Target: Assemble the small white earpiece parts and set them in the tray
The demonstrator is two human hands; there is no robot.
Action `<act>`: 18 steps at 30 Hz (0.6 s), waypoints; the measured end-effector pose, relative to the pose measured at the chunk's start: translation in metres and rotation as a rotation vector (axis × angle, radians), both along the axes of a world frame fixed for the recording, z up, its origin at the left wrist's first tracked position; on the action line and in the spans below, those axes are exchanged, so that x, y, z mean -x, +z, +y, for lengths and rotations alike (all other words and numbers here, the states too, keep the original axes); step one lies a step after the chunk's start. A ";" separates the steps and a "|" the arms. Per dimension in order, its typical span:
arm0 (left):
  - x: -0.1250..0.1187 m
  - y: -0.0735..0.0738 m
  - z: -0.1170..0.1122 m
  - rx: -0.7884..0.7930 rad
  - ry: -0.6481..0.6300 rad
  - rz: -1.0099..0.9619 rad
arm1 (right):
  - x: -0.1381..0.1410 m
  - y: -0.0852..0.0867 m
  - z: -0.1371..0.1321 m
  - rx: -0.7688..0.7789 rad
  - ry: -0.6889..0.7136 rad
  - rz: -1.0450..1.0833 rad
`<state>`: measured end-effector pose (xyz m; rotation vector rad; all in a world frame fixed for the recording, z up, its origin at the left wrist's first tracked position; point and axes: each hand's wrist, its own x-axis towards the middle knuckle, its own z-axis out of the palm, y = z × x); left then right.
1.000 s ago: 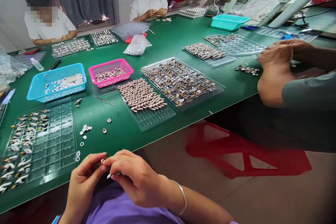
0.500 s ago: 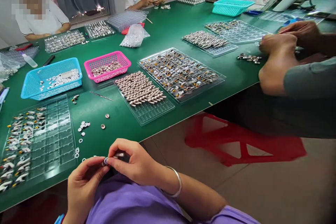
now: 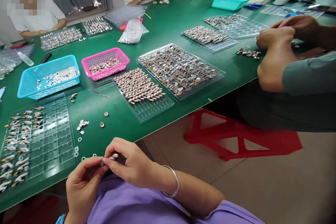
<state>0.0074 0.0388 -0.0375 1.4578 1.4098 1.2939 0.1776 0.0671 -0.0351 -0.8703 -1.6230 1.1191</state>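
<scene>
My left hand [image 3: 82, 182] and my right hand [image 3: 128, 162] meet over my lap at the near edge of the green table [image 3: 168, 24]. Both pinch one small metal part [image 3: 104, 161] between thumb and fingertips; my right hand wears a silver bangle [image 3: 173, 183]. Just beyond them on the table lie loose white rings [image 3: 82, 126] and two small metal caps [image 3: 103, 119]. To the left sits a clear compartment tray [image 3: 49, 136] partly filled with small parts.
A blue basket [image 3: 47, 75], a pink basket [image 3: 105, 62], tweezers [image 3: 99, 93] and several clear trays of metal parts [image 3: 143, 87] cover the table. A co-worker's hands [image 3: 278, 47] work at the right. Two more people sit at the far side. A red stool [image 3: 241, 140] stands below.
My hands have stayed together on the small part, shifting slightly up and left in view as my head turned. The co-worker's hands at the right moved a little.
</scene>
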 end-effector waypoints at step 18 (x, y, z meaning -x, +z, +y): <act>0.011 -0.008 -0.006 -0.218 -0.107 0.149 | 0.002 0.001 -0.001 0.310 0.122 0.151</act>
